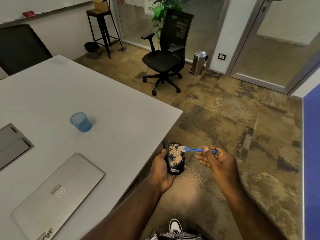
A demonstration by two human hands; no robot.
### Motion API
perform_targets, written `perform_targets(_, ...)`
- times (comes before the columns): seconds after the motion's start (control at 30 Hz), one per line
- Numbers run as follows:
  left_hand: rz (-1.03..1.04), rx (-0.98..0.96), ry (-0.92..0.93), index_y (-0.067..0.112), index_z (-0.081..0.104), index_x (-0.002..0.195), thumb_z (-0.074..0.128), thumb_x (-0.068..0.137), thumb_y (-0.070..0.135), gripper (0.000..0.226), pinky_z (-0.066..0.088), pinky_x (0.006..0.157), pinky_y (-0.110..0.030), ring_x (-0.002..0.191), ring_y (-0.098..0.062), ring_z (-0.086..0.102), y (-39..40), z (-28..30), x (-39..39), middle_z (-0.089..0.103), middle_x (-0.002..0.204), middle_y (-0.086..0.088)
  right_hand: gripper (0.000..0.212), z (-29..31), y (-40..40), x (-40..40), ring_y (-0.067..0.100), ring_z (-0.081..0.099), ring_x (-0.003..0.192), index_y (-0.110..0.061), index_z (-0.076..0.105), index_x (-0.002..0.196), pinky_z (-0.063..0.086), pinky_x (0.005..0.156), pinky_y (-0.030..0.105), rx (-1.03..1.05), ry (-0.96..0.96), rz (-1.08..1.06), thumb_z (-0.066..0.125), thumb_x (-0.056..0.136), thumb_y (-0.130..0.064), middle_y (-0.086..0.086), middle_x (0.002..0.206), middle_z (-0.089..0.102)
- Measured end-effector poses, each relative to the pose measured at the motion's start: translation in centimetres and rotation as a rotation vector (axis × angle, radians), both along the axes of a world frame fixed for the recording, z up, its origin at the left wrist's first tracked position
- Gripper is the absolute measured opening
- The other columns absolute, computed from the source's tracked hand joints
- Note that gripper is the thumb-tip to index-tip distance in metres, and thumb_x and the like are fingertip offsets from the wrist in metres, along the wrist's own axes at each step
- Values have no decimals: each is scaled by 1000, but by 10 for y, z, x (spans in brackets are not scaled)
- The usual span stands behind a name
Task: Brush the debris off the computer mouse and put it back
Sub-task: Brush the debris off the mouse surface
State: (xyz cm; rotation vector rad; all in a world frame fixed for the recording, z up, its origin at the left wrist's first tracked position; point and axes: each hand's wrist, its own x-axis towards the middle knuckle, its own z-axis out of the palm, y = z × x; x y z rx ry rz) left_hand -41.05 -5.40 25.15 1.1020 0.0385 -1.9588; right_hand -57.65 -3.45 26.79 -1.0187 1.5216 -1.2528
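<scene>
Left hand (161,172) grips the mouse (175,158) off the surface (103,101) edge, long axis pointing away from the person. Right hand (216,160) pinches the brush (195,149); its bristles touch debris (174,155) directly left of it.

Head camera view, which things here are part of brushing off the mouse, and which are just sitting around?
Part of the job:
- computer mouse, speckled with tan debris, held in the left hand
- blue brush, pinched in the right hand, bristles on the mouse

Just lying about:
- closed laptop on the table
- blue mesh cup
- office chair
- steel bin
</scene>
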Motion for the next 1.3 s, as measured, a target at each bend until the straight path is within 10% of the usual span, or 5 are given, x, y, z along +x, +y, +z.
perform_targets(1.3, -67, 49, -44, 3, 62, 109, 30, 102, 40, 50, 58, 55, -34, 70, -29, 64, -17, -1, -58, 70, 87, -18, 24, 14, 5, -74, 18, 77, 72, -18, 73, 80, 60, 62, 22, -84, 31, -17, 63, 92, 0, -1, 78, 78)
